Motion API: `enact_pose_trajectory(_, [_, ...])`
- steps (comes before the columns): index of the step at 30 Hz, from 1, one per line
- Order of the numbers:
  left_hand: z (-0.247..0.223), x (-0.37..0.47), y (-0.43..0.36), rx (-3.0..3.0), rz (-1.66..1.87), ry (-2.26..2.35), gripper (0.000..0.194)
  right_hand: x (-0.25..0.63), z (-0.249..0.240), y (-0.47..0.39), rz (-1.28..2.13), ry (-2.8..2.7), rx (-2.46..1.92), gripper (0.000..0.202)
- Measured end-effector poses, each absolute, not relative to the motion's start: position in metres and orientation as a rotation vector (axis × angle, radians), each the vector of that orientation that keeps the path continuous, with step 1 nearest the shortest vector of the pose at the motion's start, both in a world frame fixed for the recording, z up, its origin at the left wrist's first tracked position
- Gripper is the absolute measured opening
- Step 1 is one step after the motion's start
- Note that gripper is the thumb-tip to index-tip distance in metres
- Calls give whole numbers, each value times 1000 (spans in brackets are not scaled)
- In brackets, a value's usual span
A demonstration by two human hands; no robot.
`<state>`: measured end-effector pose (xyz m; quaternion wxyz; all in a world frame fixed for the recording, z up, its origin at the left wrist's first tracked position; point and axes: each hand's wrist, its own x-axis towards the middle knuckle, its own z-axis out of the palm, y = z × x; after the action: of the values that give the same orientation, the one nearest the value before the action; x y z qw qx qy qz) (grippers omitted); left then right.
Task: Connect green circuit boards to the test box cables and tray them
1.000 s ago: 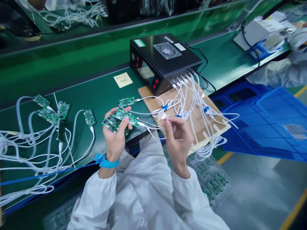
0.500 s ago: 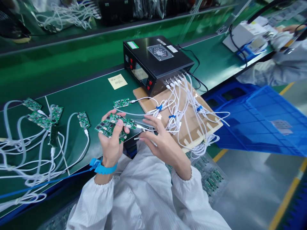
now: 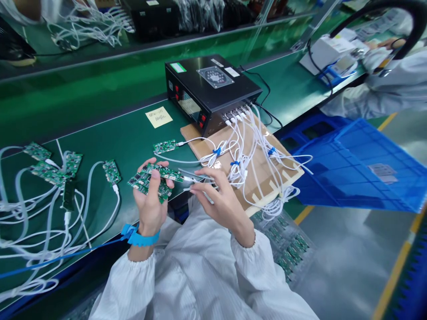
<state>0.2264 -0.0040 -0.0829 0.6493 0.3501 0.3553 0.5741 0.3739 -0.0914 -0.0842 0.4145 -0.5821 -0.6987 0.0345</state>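
Note:
My left hand is closed around several green circuit boards, its thumb pressing on the uppermost one. A white plug meets that board's right end. My right hand has its thumb and fingers around the white cable just behind the plug; the exact contact is partly hidden. A pale tube end pokes out beside the right thumb. Beyond my hands, another circuit board lies on the green bench, wired to a white cable.
A black test box stands on the bench, white cables running from its side over a cardboard sheet. Cabled boards lie at left. A yellow note, blue crate and another person's sleeve are around.
The whole view has shifted slightly, so the scene sits further left. The right fingers have drawn a little closer together around the cable. The left hand keeps its hold on the boards.

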Motion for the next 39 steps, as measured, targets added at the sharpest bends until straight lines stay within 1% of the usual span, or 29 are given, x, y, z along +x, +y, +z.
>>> enact_pose_trajectory(4, [-83, 227, -5, 826, 1301, 785, 37, 372, -90, -89, 105, -1800, -1491, 15])
enact_pose_trajectory(8, [-81, 226, -7, 869, 1296, 786, 36, 372, -99, -87, 137, -1840, -1531, 28])
enact_pose_trajectory(10, [-80, 226, -7, 871, 1296, 784, 35, 372, -102, -87, 120, -1841, -1524, 30])
enact_pose_trajectory(14, [-80, 226, -8, 833, 1306, 765, 37, 372, -101, -85, 158, -1664, -1495, 25])
enact_pose_trajectory(20, [-82, 227, -8, 828, 1284, 808, 39, 372, -84, -86, 363, -1511, -1526, 10])
enact_pose_trajectory(22, [-82, 226, -8, 831, 1291, 805, 39, 374, -79, -89, 417, -1425, -1506, 11])
enact_pose_trajectory(27, [-83, 227, -7, 864, 1309, 811, 40, 382, -74, -91, 598, -1191, -1506, 21])
enact_pose_trajectory(29, [-84, 227, -8, 875, 1312, 819, 40, 385, -74, -90, 625, -1085, -1502, 21])
enact_pose_trajectory(33, [-84, 226, -10, 883, 1304, 827, 42, 394, -69, -85, 483, -875, -1468, 20])
enact_pose_trajectory(37, [-85, 222, -9, 864, 1278, 841, 43, 410, -59, -81, 203, -742, -1401, 32])
enact_pose_trajectory(39, [-86, 221, -9, 858, 1257, 833, 43, 418, -57, -80, 114, -719, -1392, 35])
